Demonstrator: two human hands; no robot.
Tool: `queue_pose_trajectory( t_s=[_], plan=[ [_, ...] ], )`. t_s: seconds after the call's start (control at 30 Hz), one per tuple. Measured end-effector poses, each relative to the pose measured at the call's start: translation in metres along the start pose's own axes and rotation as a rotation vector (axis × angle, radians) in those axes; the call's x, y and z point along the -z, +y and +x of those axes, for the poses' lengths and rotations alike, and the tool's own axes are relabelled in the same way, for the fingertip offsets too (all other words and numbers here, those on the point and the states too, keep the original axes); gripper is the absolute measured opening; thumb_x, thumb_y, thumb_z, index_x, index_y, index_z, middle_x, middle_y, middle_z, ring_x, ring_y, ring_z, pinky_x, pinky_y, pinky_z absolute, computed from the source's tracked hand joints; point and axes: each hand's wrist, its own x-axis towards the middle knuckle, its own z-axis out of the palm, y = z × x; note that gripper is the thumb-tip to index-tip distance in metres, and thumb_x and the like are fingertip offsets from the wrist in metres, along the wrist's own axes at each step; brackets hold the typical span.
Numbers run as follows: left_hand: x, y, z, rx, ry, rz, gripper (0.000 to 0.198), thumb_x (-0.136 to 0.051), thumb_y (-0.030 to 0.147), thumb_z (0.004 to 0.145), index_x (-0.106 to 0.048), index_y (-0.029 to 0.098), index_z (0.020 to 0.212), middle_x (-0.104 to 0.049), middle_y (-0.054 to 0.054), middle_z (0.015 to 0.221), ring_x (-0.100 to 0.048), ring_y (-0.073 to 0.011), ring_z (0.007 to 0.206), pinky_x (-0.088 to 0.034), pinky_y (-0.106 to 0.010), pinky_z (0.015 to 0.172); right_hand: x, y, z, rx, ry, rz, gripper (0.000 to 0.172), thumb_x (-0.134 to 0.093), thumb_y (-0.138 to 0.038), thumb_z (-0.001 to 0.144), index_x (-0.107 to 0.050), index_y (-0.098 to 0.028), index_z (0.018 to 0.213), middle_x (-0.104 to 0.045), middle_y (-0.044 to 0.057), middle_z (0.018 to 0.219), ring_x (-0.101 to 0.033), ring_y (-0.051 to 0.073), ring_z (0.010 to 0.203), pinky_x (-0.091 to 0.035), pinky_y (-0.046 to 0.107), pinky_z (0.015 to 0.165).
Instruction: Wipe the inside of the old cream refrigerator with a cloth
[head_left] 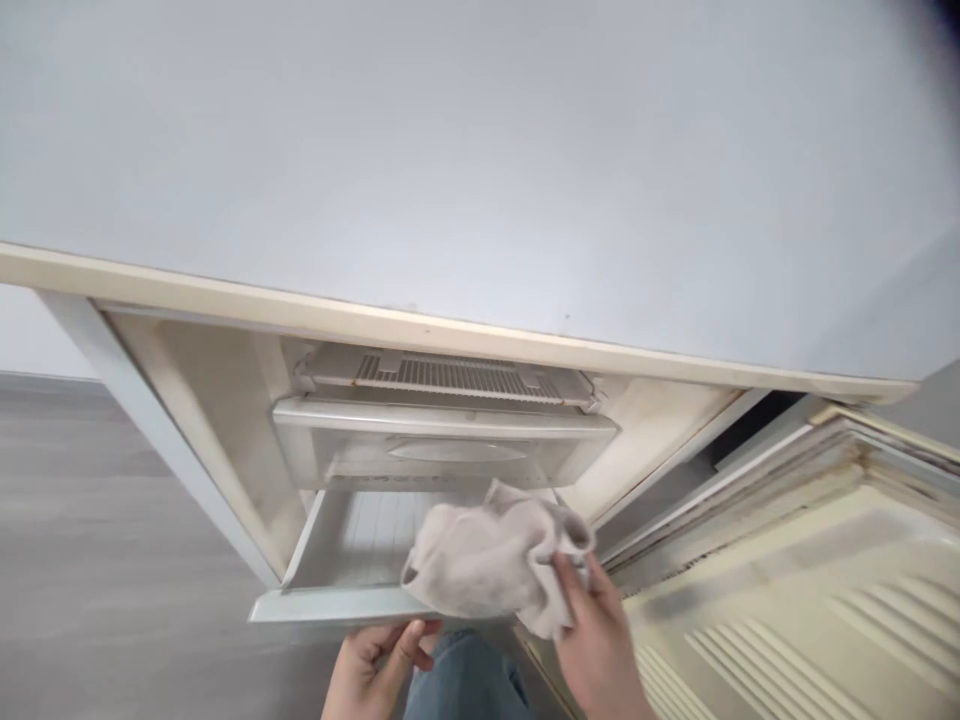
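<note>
My right hand [596, 630] is closed around one end of a crumpled whitish cloth [487, 560]. The cloth hangs over the right part of a pulled-out freezer drawer [322, 604] and hides much of its inside and front edge. Just under the drawer's front edge is my left hand [379, 665], its fingers curled and thumb bent in against the rim. Above it sits a second drawer [450, 448], pushed further in, with an oval handle recess. The ribbed bottom of the lower drawer shows on its left side.
A slatted shelf [465, 375] lies above the drawers inside the cabinet. The stained, ribbed door [795, 580] stands swung out at the right. The wide white cabinet top [480, 170] fills the upper view. Grey flooring [112, 560] shows at left, my jeans [465, 680] below.
</note>
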Motion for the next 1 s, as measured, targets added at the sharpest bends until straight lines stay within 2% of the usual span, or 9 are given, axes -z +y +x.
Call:
queue_pose_trajectory(
  t_s=[0.07,0.13,0.23,0.33,0.43,0.53,0.67,0.83,1.0],
  plan=[
    [0.001,0.007,0.009,0.022,-0.001,0.016,0.046,-0.058,0.065,0.070,-0.076,0.023,0.071,-0.076,-0.007,0.069,-0.069,-0.0265,0.081,-0.052,-0.028,0.080,0.024,-0.004,0.002,-0.019,0.215,0.220,0.066,-0.072,-0.060,0.065,-0.059,-0.023,0.118,-0.070,0.008,0.106,-0.066,0.025,0.095,-0.055,0.037,0.080],
    [0.002,0.013,0.018,0.028,0.002,0.019,0.047,-0.059,0.066,0.069,-0.076,0.022,0.073,-0.077,-0.008,0.076,-0.069,-0.0270,0.083,-0.054,-0.029,0.079,0.043,-0.009,0.003,0.016,0.384,0.337,0.063,-0.075,-0.053,0.064,-0.059,-0.025,0.118,-0.071,0.006,0.103,-0.067,0.024,0.094,-0.056,0.039,0.081],
    [-0.001,0.020,0.030,0.022,0.038,-0.031,0.048,-0.060,0.066,0.067,-0.075,0.021,0.071,-0.078,-0.008,0.080,-0.068,-0.0269,0.085,-0.053,-0.030,0.080,0.061,-0.014,0.004,0.121,0.502,0.341,0.052,-0.069,-0.048,0.072,-0.060,-0.026,0.118,-0.070,0.003,0.104,-0.067,0.022,0.095,-0.055,0.037,0.084],
    [-0.012,0.025,0.041,0.051,0.118,-0.158,0.047,-0.065,0.065,0.062,-0.073,0.019,0.070,-0.078,-0.009,0.079,-0.068,-0.0287,0.090,-0.051,-0.033,0.088,0.074,-0.013,0.005,0.204,0.531,0.289,0.047,-0.070,-0.043,0.072,-0.063,-0.025,0.114,-0.071,0.004,0.103,-0.067,0.021,0.094,-0.054,0.035,0.084],
    [-0.028,0.028,0.052,0.074,0.253,-0.402,0.051,-0.071,0.063,0.057,-0.069,0.017,0.079,-0.076,-0.009,0.082,-0.068,-0.0286,0.087,-0.050,-0.040,0.093,0.089,-0.010,0.002,0.231,0.581,0.244,0.038,-0.081,-0.038,0.058,-0.067,-0.022,0.090,-0.072,0.004,0.090,-0.068,0.022,0.085,-0.055,0.031,0.075],
    [-0.037,0.035,0.063,0.095,0.326,-0.545,0.051,-0.076,0.060,0.053,-0.065,0.016,0.076,-0.073,-0.006,0.076,-0.069,-0.0262,0.081,-0.047,-0.048,0.100,0.106,-0.010,-0.007,0.239,0.626,0.173,0.036,-0.086,-0.037,0.047,-0.064,-0.021,0.070,-0.071,0.004,0.080,-0.067,0.021,0.077,-0.054,0.027,0.064],
    [-0.029,0.047,0.075,0.107,0.245,-0.528,0.049,-0.081,0.052,0.047,-0.064,0.014,0.072,-0.072,-0.007,0.077,-0.070,-0.0250,0.078,-0.050,-0.047,0.096,0.116,-0.016,-0.014,0.217,0.563,0.109,0.038,-0.087,-0.038,0.048,-0.067,-0.021,0.075,-0.071,0.005,0.081,-0.067,0.022,0.077,-0.054,0.028,0.065],
    [-0.017,0.046,0.078,0.070,0.186,-0.417,0.047,-0.078,0.051,0.047,-0.063,0.015,0.073,-0.074,-0.009,0.078,-0.070,-0.0243,0.081,-0.054,-0.040,0.087,0.116,-0.020,-0.010,0.204,0.552,0.243,0.044,-0.088,-0.033,0.044,-0.069,-0.020,0.081,-0.070,0.004,0.081,-0.066,0.020,0.074,-0.052,0.027,0.062],
    [-0.008,0.039,0.078,0.032,0.074,-0.259,0.046,-0.068,0.052,0.056,-0.061,0.016,0.083,-0.073,-0.015,0.102,-0.068,-0.0269,0.088,-0.050,-0.044,0.090,0.133,-0.012,0.002,0.391,0.581,0.173,0.033,-0.083,-0.028,0.049,-0.066,-0.017,0.075,-0.065,0.002,0.069,-0.062,0.017,0.066,-0.049,0.028,0.059]
  ],
)
